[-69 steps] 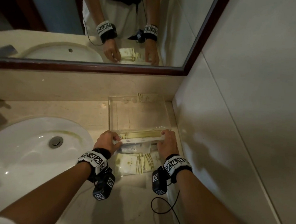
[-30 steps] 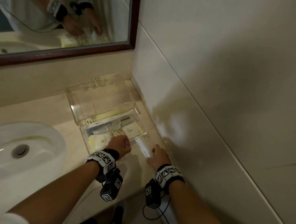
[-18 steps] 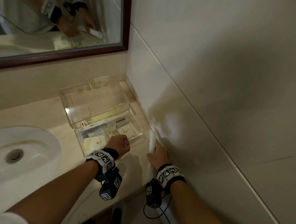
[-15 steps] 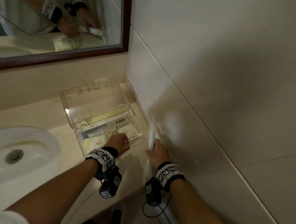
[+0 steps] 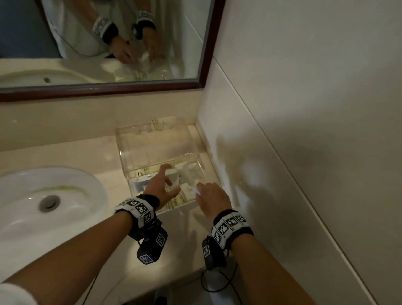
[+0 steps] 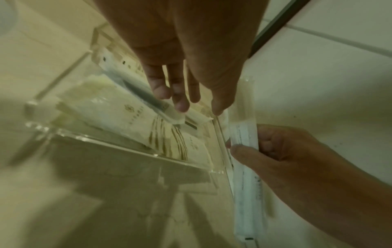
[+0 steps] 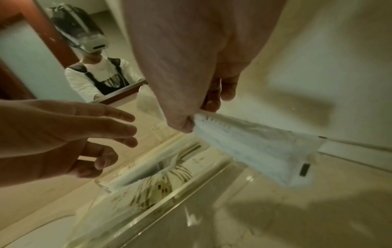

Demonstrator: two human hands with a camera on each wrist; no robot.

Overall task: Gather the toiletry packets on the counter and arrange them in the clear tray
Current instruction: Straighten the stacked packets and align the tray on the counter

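Note:
The clear tray (image 5: 124, 151) stands in the counter corner under the mirror. Several cream packets with gold stripes (image 6: 127, 114) and a long white packet lie in its near part. My right hand (image 5: 200, 188) pinches one end of another long white packet (image 7: 254, 151) by the tray's right wall. That packet (image 5: 186, 172) reaches out over the tray in the head view. My left hand (image 5: 169, 181) hovers over the packets in the tray with its fingers (image 6: 180, 100) spread and straight, holding nothing.
A white sink basin (image 5: 37, 200) sits to the left of the tray. The tiled wall (image 5: 276, 181) runs close along the right side of the tray and my right hand. A framed mirror (image 5: 108, 38) hangs behind the counter.
My right hand picked the long white packet up from the counter by the wall and brought it over to the tray. My left hand uncurled from the tray's front edge and reached in.

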